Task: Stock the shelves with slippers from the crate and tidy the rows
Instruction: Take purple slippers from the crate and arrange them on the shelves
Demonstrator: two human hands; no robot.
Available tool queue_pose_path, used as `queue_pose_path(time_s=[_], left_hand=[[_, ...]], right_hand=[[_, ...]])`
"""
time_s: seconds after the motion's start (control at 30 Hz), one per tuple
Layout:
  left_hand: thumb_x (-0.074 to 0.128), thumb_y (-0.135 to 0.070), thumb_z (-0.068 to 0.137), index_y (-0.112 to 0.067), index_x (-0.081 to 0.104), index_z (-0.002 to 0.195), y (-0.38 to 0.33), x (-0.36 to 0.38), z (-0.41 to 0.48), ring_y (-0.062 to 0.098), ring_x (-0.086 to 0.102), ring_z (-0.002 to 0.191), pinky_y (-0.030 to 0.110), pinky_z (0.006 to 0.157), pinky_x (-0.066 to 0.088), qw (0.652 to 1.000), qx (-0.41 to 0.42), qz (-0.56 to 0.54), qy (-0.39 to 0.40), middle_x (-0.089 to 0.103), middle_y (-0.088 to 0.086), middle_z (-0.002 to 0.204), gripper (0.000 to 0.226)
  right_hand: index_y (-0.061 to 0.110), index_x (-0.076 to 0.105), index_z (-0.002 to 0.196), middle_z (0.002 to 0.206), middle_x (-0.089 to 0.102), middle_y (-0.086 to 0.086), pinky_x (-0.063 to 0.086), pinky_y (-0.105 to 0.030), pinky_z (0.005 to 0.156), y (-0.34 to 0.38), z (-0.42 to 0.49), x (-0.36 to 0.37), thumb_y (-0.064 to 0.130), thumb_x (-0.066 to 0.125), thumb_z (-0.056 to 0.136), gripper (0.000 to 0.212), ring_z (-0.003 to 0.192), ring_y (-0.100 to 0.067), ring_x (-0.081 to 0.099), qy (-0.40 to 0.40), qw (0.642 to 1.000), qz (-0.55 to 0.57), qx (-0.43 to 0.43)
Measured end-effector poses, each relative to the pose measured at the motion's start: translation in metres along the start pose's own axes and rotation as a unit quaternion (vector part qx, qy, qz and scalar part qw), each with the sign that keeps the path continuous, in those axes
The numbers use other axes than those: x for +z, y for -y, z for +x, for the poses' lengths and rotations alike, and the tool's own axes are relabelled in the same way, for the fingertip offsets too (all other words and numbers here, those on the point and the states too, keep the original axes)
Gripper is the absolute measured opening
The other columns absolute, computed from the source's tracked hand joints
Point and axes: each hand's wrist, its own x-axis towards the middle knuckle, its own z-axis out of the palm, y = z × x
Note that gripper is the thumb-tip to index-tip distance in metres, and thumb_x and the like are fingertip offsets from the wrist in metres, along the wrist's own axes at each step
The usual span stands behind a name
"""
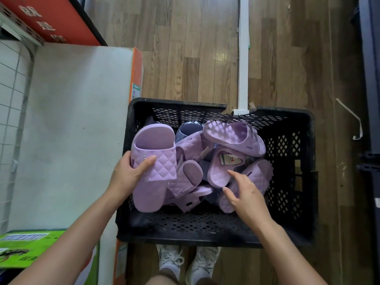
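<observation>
A black plastic crate [292, 177] stands on the wooden floor in front of my feet and holds several lilac quilted slippers. My left hand [129, 173] grips one lilac slipper [153, 157] by its strap at the crate's left side, lifted above the pile. My right hand [245, 194] hovers over the pile with fingers spread, its fingertips at a tagged lilac slipper [222, 169]. More lilac slippers [234, 136] and a darker purple one [189, 130] lie behind.
A white shelf top [72, 130] with an orange edge runs along the crate's left. A green carton [24, 249] sits at the lower left. A white strip [243, 54] crosses the floor beyond the crate. Dark shelving [370, 79] stands at the right edge.
</observation>
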Motion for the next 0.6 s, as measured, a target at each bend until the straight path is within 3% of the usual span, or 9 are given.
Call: queue_pose_path(time_s=[0.2,0.3,0.47,0.53,0.6], left_hand=[[0.070,-0.053,0.054,-0.015,0.061,0.100,-0.009,-0.022,-0.006,0.011,0.062,0.076,0.018,0.063,0.049,0.997,0.007,-0.062,-0.055,0.067,-0.004,0.091,0.060],[0.066,-0.062,0.047,-0.011,0.062,0.105,-0.004,-0.033,-0.005,0.018,0.063,0.080,0.028,0.068,0.049,0.994,0.005,-0.083,-0.073,0.069,0.003,0.095,0.077],[0.065,-0.062,0.047,-0.011,0.062,0.104,0.003,-0.044,0.000,0.020,0.064,0.082,0.031,0.072,0.050,0.994,0.003,-0.080,-0.080,0.069,0.006,0.097,0.077],[0.065,-0.062,0.048,-0.012,0.063,0.105,0.005,-0.045,0.005,0.020,0.066,0.083,0.032,0.073,0.050,0.994,-0.003,-0.085,-0.069,0.070,0.004,0.097,0.075],[0.065,-0.061,0.048,-0.013,0.063,0.105,0.006,-0.044,0.009,0.019,0.066,0.084,0.032,0.073,0.050,0.994,-0.007,-0.088,-0.063,0.071,0.003,0.097,0.074]], right_hand=[[0.023,0.038,0.138,0.136,0.045,0.003,0.037,-0.031,0.097,0.007,0.022,0.021,0.029,0.053,0.092,0.049,0.121,-0.017,0.044,0.032,0.998,0.040,0.020],[0.020,0.034,0.141,0.143,0.041,-0.001,0.035,-0.031,0.100,0.007,0.042,0.041,0.029,0.055,0.091,0.055,0.127,-0.017,0.041,0.071,0.995,0.056,0.035],[0.015,0.012,0.149,0.154,0.021,-0.002,0.023,-0.027,0.109,0.004,0.071,0.076,0.026,0.060,0.089,0.077,0.140,-0.017,0.024,0.147,0.984,0.088,0.047],[0.011,0.017,0.148,0.151,0.028,-0.005,0.027,-0.030,0.110,0.001,0.081,0.088,0.022,0.062,0.087,0.076,0.137,-0.019,0.030,0.137,0.985,0.094,0.052],[0.010,0.037,0.138,0.137,0.048,-0.008,0.040,-0.033,0.099,0.001,0.089,0.097,0.020,0.064,0.084,0.061,0.124,-0.023,0.047,0.112,0.989,0.084,0.056]])
